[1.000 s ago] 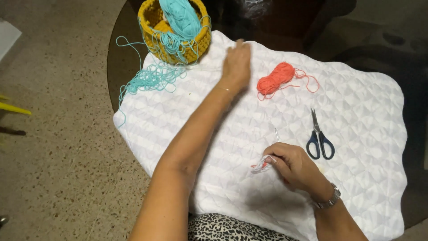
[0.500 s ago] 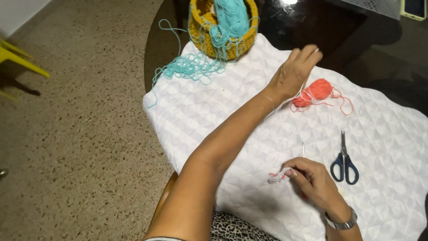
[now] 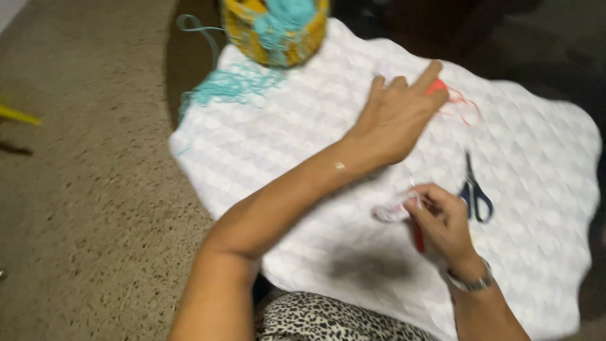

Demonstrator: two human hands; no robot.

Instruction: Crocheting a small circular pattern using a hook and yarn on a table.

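My left hand (image 3: 398, 117) reaches across the white quilted cloth (image 3: 297, 145), fingers spread, covering most of a small ball of orange yarn (image 3: 439, 87); loose orange strands (image 3: 466, 110) trail to its right. Whether the fingers grip the ball I cannot tell. My right hand (image 3: 442, 221) is nearer me, closed on a red-handled crochet hook (image 3: 418, 239) with a small pale crocheted piece (image 3: 391, 210) at its tip. Blue-handled scissors (image 3: 473, 189) lie just right of that hand.
A yellow woven basket (image 3: 274, 28) with turquoise yarn stands at the cloth's far edge, and a loose tangle of turquoise yarn (image 3: 230, 88) spills beside it. The speckled floor (image 3: 82, 189) lies to the left. Leopard-print fabric (image 3: 315, 319) shows on my lap.
My left hand has moved right from the basket side onto the orange yarn ball. The right hand stays put with the hook and crocheted piece. The view has shifted.
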